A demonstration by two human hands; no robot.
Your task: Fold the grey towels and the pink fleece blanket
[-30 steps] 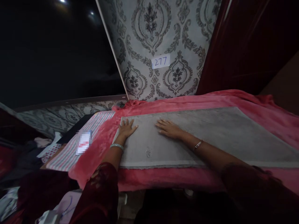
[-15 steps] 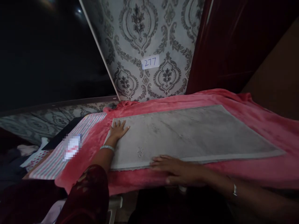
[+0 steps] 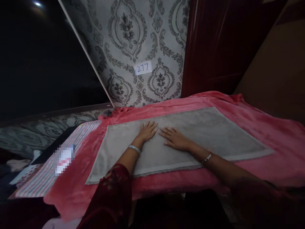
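A grey towel [image 3: 205, 136] lies spread flat on a pink plush blanket [image 3: 166, 186]. My left hand [image 3: 147, 131] rests palm down on the towel, left of its middle, fingers spread. Just to its right, my right hand [image 3: 175, 138] lies flat on the same towel with its fingers stretched out. A narrow gap separates the two hands, and neither grips anything. Pale edging and a slightly frayed border run along the towel's near side.
A striped cloth [image 3: 59, 162] lies left of the blanket, with a blurred packet [image 3: 64, 160] on it. Behind stand a dark screen [image 3: 47, 63], a patterned wall [image 3: 128, 31] with a paper label [image 3: 143, 67] reading 277, and a dark red panel [image 3: 214, 47].
My left hand has moved right, onto the towel's middle part. My right hand has moved up from the near edge onto the towel. Its left end looks smoother and reaches further toward me.
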